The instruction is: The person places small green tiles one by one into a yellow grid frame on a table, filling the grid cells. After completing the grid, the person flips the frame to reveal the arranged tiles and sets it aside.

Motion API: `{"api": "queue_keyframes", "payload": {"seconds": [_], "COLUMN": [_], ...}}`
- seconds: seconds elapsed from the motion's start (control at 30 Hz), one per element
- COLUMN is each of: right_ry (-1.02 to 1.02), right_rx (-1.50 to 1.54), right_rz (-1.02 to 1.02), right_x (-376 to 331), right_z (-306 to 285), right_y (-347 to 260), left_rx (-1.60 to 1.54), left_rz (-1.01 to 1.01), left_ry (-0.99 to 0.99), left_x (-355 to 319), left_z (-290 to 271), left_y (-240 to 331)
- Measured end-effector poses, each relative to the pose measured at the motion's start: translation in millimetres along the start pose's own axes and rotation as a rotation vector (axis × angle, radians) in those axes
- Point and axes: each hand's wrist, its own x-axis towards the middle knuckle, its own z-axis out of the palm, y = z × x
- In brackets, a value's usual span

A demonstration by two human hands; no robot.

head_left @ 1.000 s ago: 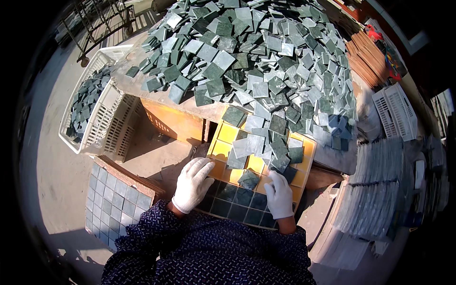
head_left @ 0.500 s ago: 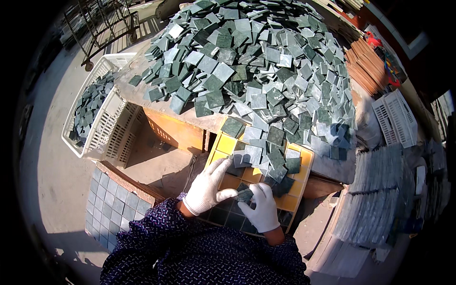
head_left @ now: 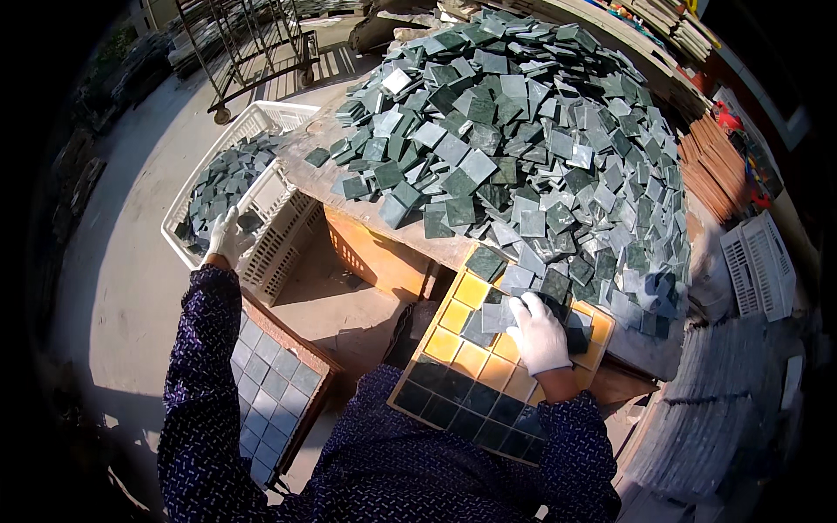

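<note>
The head view looks down at a person in a dark blue dotted shirt and white gloves. The left hand reaches out toward ten o'clock, over the edge of a white plastic basket that holds small dark green square stone tiles. Its fingers look bent around the basket edge or a tile there, but I cannot tell if they have hold of anything.

The right hand is near the middle, a bit toward four o'clock. It lies flat on a yellow square grid tray. Its fingers are spread a little and press down on a few loose green tiles in the tray. I cannot tell if it grips one. The bottom rows of the tray, at six o'clock from the hand, are full of dark green tiles set side by side. The rows near the hand show bare yellow squares.

At twelve o'clock from the tray is a very big heap of green and grey square stone tiles on a table. The heap spills down to touch the top edge of the tray.

At eight o'clock, on the ground, lies a wooden frame filled with pale green tiles. At three o'clock sits another white basket.
</note>
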Motion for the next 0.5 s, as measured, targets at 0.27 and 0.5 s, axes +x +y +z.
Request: {"api": "queue_keyframes", "payload": {"seconds": [0.27, 0.5], "right_ry": [0.165, 0.159], "right_rx": [0.802, 0.881], "right_rz": [0.383, 0.417], "right_x": [-6, -41], "right_z": [-9, 1], "right_y": [7, 8], "left_rx": [0.053, 0.490], "left_rz": [0.524, 0.863], "left_ry": [-0.356, -0.439], "left_x": [-139, -219], "left_z": [189, 311], "left_y": [161, 195]}}
